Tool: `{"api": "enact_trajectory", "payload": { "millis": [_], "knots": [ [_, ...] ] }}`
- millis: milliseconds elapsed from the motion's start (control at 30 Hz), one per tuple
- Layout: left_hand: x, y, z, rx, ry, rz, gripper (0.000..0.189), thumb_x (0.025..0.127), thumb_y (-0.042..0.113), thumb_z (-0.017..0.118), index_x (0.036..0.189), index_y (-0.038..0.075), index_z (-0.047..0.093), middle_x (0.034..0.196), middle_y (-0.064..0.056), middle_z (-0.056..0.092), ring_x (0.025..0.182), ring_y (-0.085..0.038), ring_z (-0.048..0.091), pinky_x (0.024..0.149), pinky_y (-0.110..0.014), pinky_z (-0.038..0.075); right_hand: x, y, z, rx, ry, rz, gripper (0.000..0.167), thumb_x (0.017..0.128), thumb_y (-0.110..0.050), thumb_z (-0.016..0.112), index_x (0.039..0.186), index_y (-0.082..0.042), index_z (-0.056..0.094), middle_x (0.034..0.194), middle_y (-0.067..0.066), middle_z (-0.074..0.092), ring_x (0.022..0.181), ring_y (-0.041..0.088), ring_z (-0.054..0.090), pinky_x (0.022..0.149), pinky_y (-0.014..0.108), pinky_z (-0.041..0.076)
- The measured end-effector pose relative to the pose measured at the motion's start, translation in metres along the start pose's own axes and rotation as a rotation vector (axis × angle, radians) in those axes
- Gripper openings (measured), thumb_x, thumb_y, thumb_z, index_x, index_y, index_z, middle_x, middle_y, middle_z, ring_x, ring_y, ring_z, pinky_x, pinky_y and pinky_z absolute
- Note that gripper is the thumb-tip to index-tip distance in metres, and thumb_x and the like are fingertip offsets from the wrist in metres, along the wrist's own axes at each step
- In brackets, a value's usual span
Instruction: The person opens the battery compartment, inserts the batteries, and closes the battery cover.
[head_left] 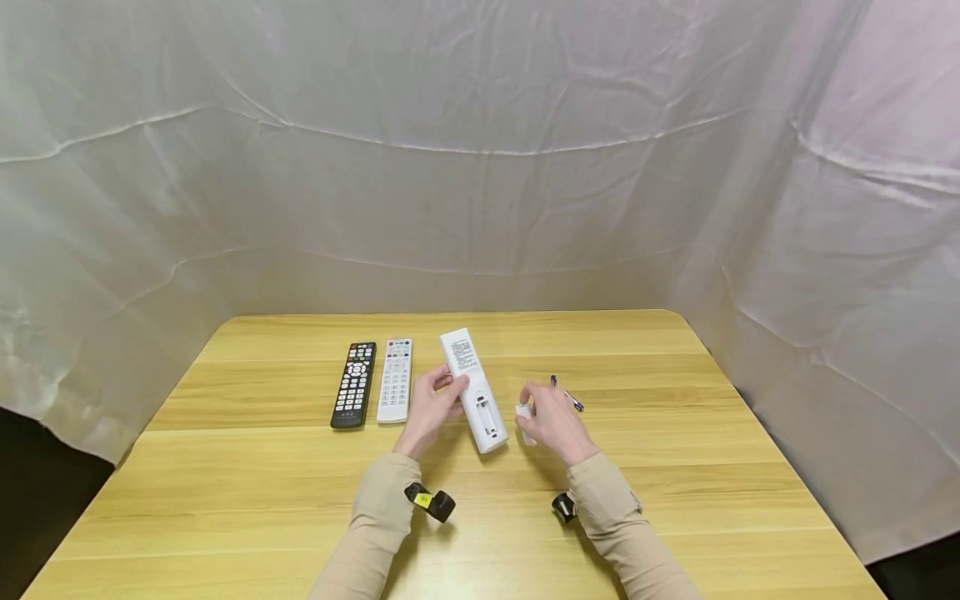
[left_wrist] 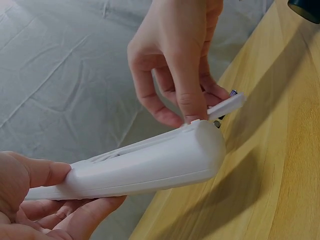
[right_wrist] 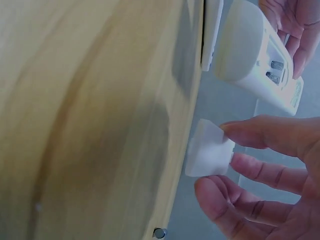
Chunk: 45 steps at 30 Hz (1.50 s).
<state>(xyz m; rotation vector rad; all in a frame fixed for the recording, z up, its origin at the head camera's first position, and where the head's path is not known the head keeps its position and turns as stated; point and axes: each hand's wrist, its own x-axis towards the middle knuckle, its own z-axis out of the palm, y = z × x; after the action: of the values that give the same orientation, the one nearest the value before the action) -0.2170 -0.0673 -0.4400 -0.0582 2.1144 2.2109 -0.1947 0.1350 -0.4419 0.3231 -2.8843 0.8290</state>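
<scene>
My left hand (head_left: 432, 407) grips a white remote control (head_left: 472, 385) by its sides, back facing up. Its battery compartment (head_left: 487, 415) is uncovered, and no batteries show inside. Just to the right, my right hand (head_left: 557, 418) pinches a small white battery cover (right_wrist: 210, 150) between thumb and fingers. In the right wrist view the cover is apart from the remote, whose open compartment end points toward the camera. Beyond the right hand two batteries (head_left: 573, 401) lie on the table, partly hidden by the hand in the head view.
To the left lie a black remote control (head_left: 354, 385) and another white remote control (head_left: 394, 381), side by side with buttons up. The wooden table (head_left: 247, 467) is bordered by a grey-white curtain (head_left: 480, 200) at the back and sides. Each wrist wears a black camera.
</scene>
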Motion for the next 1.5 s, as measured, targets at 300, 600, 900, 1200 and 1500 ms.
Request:
{"api": "enact_trajectory", "payload": {
  "millis": [300, 600, 900, 1200, 1500],
  "knots": [
    [0.0013, -0.002, 0.0, 0.008, -0.006, -0.014, 0.043, 0.099, 0.007, 0.059, 0.14, -0.006, 0.052, 0.126, -0.027, 0.059, 0.097, -0.025, 0.069, 0.087, -0.037, 0.066, 0.0002, 0.0058, 0.0017, -0.042, -0.041, 0.033, 0.018, 0.077, -0.006, 0.079, 0.09, -0.003, 0.066, 0.072, 0.007, 0.062, 0.067, 0.018, 0.052, 0.059, 0.027, 0.041],
    [0.0003, -0.0005, -0.0005, 0.005, -0.01, -0.009, 0.043, 0.099, 0.006, 0.059, 0.139, -0.007, 0.052, 0.125, -0.027, 0.059, 0.093, -0.02, 0.068, 0.087, -0.037, 0.066, -0.0006, 0.0084, 0.004, -0.055, -0.076, 0.043, 0.019, 0.076, -0.005, 0.079, 0.089, -0.002, 0.066, 0.082, 0.013, 0.069, 0.071, 0.02, 0.055, 0.056, 0.027, 0.047],
    [0.0, -0.0011, 0.0, 0.007, -0.016, -0.014, 0.043, 0.1, 0.007, 0.058, 0.14, -0.007, 0.051, 0.128, -0.028, 0.058, 0.095, -0.021, 0.068, 0.089, -0.038, 0.065, -0.0012, 0.0094, 0.0044, -0.079, -0.101, 0.06, 0.019, 0.076, -0.006, 0.081, 0.088, -0.002, 0.067, 0.088, 0.014, 0.071, 0.075, 0.022, 0.06, 0.065, 0.035, 0.056],
    [-0.0004, -0.0005, -0.0003, 0.011, -0.015, -0.022, 0.044, 0.1, 0.007, 0.059, 0.141, -0.006, 0.051, 0.13, -0.028, 0.058, 0.098, -0.024, 0.068, 0.091, -0.039, 0.065, -0.0022, 0.0098, 0.0052, -0.088, -0.121, 0.064, 0.018, 0.077, -0.006, 0.082, 0.087, -0.002, 0.067, 0.084, 0.012, 0.07, 0.07, 0.018, 0.056, 0.059, 0.028, 0.051],
    [-0.0003, -0.0018, -0.0004, 0.008, -0.013, -0.014, 0.043, 0.099, 0.006, 0.059, 0.14, -0.005, 0.052, 0.127, -0.028, 0.059, 0.094, -0.021, 0.069, 0.089, -0.039, 0.065, -0.0013, 0.0101, 0.0057, -0.099, -0.122, 0.068, 0.019, 0.077, -0.008, 0.083, 0.086, -0.003, 0.067, 0.083, 0.011, 0.07, 0.071, 0.019, 0.055, 0.061, 0.029, 0.05]
  ]
}}
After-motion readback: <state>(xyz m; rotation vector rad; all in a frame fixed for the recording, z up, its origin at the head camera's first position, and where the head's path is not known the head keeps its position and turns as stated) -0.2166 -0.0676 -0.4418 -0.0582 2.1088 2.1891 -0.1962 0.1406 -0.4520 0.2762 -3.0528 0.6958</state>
